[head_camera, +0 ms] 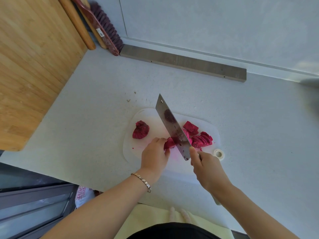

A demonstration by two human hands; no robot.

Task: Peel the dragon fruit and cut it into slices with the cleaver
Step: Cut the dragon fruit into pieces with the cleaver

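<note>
Magenta dragon-fruit flesh, already peeled, sits on a white plastic cutting board on the pale speckled bench — the left hand's fingers pinning it while the right hand grips the steel cleaver mid-cut. Finished slices fan out rightward; one uncut chunk waits at left — roughly half remains, by appearance.

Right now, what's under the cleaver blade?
Under the cleaver lies a red dragon fruit piece, steadied by the left hand, on the white cutting board. The blade covers the cut itself and part of the slices behind.
</note>
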